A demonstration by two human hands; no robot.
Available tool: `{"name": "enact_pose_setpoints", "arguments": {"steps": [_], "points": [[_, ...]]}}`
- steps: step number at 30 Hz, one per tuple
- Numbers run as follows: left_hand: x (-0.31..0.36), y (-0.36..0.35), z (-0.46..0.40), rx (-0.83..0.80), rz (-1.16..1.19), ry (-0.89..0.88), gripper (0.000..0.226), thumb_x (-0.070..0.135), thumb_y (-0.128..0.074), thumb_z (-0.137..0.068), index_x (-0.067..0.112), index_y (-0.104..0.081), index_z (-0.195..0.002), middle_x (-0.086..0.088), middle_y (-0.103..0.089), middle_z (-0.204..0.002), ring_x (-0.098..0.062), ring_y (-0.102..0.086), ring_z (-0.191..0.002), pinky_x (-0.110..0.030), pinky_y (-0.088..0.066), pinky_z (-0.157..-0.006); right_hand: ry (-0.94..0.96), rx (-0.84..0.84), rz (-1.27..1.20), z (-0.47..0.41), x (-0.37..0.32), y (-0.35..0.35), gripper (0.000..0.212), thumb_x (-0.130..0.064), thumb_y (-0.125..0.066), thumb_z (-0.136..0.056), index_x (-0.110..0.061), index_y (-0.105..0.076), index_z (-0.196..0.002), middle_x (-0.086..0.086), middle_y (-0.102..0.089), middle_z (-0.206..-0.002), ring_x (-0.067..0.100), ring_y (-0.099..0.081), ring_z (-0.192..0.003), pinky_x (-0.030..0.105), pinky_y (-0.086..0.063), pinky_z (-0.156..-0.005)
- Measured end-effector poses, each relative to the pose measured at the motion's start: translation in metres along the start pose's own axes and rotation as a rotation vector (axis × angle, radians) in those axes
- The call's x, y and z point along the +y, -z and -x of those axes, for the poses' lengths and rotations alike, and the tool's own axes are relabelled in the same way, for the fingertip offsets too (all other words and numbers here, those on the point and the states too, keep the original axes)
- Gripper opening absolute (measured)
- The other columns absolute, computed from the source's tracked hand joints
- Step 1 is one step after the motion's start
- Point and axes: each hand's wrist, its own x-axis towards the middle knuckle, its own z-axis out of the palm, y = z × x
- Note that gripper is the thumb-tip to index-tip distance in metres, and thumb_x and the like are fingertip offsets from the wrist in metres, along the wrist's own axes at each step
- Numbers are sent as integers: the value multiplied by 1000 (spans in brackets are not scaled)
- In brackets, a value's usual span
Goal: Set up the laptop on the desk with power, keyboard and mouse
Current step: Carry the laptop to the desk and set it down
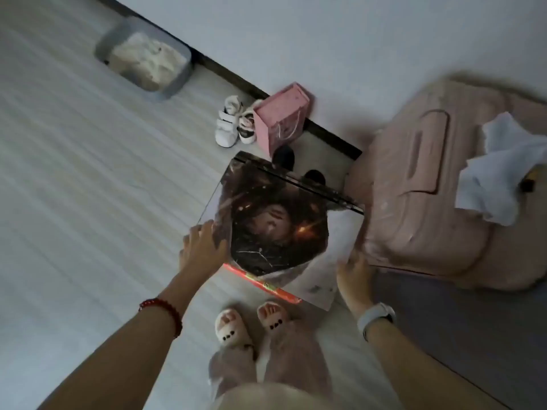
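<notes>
Dim, flat indoor light; motion blur throughout, wide-angle bending at the edges.

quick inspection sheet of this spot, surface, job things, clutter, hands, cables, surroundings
surface: pale wood-look floor; no desk in view
job's things: closed laptop with a dark picture skin, held above the floor; keyboard and mouse not seen
clutter: pink suitcase with white cloth on top, pink gift bag, small white shoes, grey bin with pale contents
hands: left hand grips the laptop's left edge; right hand holds its right edge, fingers hidden beneath
cables: nothing seen
surroundings: white wall with dark skirting; the person's slippers below the laptop; dim light, suitcase blurred
</notes>
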Motion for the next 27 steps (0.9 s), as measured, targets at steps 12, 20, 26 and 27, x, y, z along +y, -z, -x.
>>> {"name": "enact_pose_setpoints", "arguments": {"steps": [12, 20, 26, 27], "points": [[-15, -24, -137, -150, 389, -13, 90, 19, -80, -67, 21, -25, -138, -17, -40, -134, -38, -41, -122, -59, -41, -97, -57, 135, -122, -51, 19, -56, 90, -21, -66, -83, -24, -4, -147, 5, -17, -155, 22, -16, -141, 39, -18, -114], [-37, -1, -90, -40, 469, 60, 79, 25, -79, -68, 26, -32, -131, -16, -49, -123, -38, -49, -112, -59, -40, -95, -13, 96, -92, -31, -6, -55, 84, -20, -65, -84, -24, -10, -147, 5, -22, -154, 24, -22, -140, 46, -24, -114], [-86, 68, -7, 161, 593, 259, 81, 28, -79, -68, 30, -30, -132, -13, -49, -122, -36, -52, -108, -56, -49, -87, 241, -26, 26, 16, -91, -63, 88, -15, -70, -79, -26, -13, -146, 3, -27, -149, 15, -32, -132, 35, -30, -109], [-96, 77, 7, 193, 615, 287, 81, 28, -80, -68, 30, -30, -132, -13, -49, -123, -36, -52, -108, -56, -49, -86, 269, -61, 52, 24, -104, -66, 87, -15, -69, -79, -24, -13, -146, 5, -27, -149, 20, -32, -134, 39, -31, -111]]}}
